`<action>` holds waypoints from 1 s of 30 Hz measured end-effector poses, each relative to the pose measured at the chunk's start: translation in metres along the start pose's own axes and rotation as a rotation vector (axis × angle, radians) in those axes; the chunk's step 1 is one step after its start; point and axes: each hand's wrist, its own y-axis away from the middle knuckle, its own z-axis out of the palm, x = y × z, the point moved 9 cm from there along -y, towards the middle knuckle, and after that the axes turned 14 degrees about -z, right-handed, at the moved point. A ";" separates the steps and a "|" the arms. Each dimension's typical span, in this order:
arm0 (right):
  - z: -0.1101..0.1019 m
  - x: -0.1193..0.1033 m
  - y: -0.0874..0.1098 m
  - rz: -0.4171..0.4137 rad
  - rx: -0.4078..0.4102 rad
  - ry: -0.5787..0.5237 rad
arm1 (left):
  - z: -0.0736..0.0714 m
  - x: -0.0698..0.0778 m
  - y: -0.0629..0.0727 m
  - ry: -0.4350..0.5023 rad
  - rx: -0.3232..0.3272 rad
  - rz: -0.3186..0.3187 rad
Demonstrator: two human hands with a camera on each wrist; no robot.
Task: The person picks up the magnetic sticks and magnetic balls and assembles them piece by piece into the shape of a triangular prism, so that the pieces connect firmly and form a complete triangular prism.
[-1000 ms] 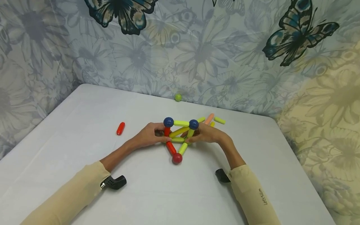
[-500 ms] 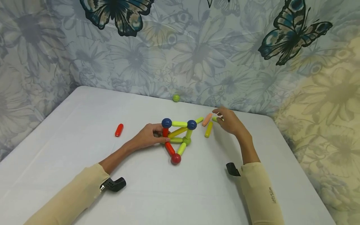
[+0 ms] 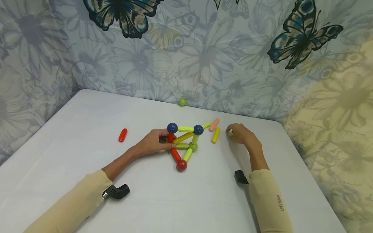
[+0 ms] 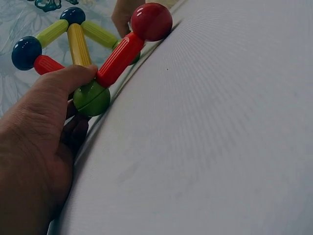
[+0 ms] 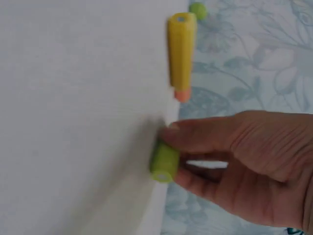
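Note:
A frame of magnetic sticks and balls stands mid-table in the head view, with two dark blue balls [image 3: 172,127] on top and a red ball [image 3: 181,165] at the near corner. A long yellow stick [image 3: 183,138] runs slantwise through it. My left hand [image 3: 152,141] holds the frame's left side; in the left wrist view its thumb lies by a green ball [image 4: 92,99] where the red stick [image 4: 120,59] joins. To the right, my right hand [image 3: 242,133] pinches a short light-green stick [image 5: 164,162] between thumb and fingers, close over the table.
Between the frame and my right hand lie a yellow stick [image 3: 215,135], a peach stick [image 3: 214,125] and a light-green stick [image 3: 206,125]. One red stick [image 3: 123,135] lies off to the left. A green ball [image 3: 182,102] sits at the table's back edge, by the patterned cloth [image 3: 145,64].
My right hand has let go of the frame, moved right to the loose sticks and picked up a light-green one, then drawn slightly nearer. My left hand keeps holding the frame.

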 end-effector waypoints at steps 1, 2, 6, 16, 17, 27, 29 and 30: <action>-0.002 -0.003 0.001 -0.021 0.000 -0.015 | 0.000 0.000 0.000 -0.003 -0.001 0.000; -0.005 -0.008 0.002 -0.048 0.000 -0.036 | 0.000 -0.001 0.000 -0.004 -0.003 -0.002; -0.025 -0.043 0.011 -0.231 0.053 -0.140 | 0.000 -0.002 0.000 -0.007 -0.005 -0.003; -0.044 -0.163 0.042 -0.697 -0.036 -0.272 | -0.004 -0.001 -0.001 -0.037 0.017 0.018; -0.041 -0.172 0.042 -0.723 -0.058 -0.274 | -0.004 -0.001 -0.001 -0.038 0.015 0.022; -0.006 -0.220 0.025 -0.800 -0.148 -0.277 | -0.003 0.001 0.000 -0.005 0.003 0.035; 0.000 -0.222 0.022 -0.796 -0.164 -0.279 | -0.004 0.000 0.001 0.000 0.003 0.036; 0.004 -0.222 0.019 -0.792 -0.177 -0.275 | -0.004 0.000 0.001 0.002 0.004 0.035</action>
